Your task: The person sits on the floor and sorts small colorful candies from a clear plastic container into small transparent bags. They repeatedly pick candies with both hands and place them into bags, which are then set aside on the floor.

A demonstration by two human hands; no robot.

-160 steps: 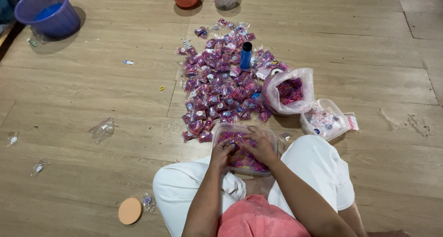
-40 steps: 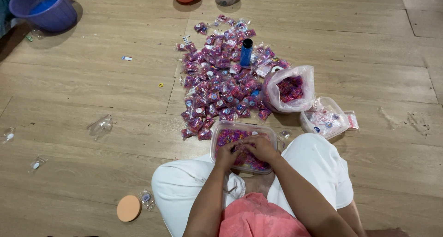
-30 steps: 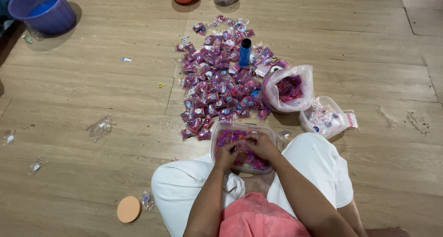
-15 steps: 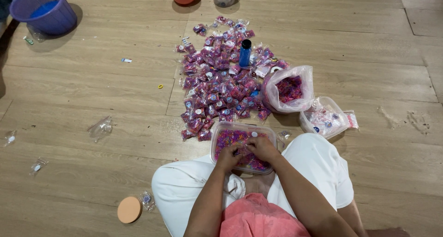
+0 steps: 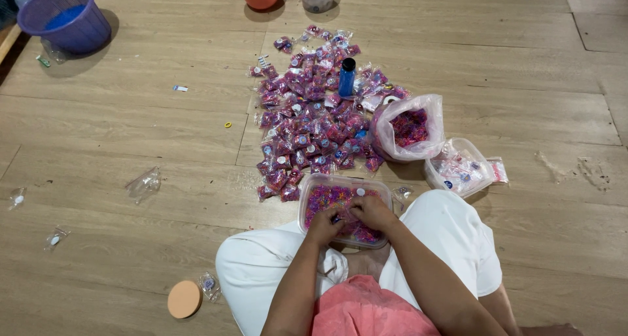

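Small pink and purple pieces are being picked through in a clear tub at lower centre of the frame, set on the floor against the crossed legs; both hands are inside it. The left hand is curled over the pieces near the tub's left half; whether its grip is closed on anything cannot be told. The right hand lies just beside it, fingers bent down into the pieces; its grip cannot be told either.

The step in hand is judged to be the gathering of a small portion from the tub; a fine pinch is called for next, so that a few pieces are lifted without spilling the rest.

A heap of filled packets is spread above the tub at frame centre, with a blue bottle standing in it; an open bag of the same pieces sits to the right, and a second bag lies beside that; a purple basket stands at upper left; an orange disc lies at lower left.
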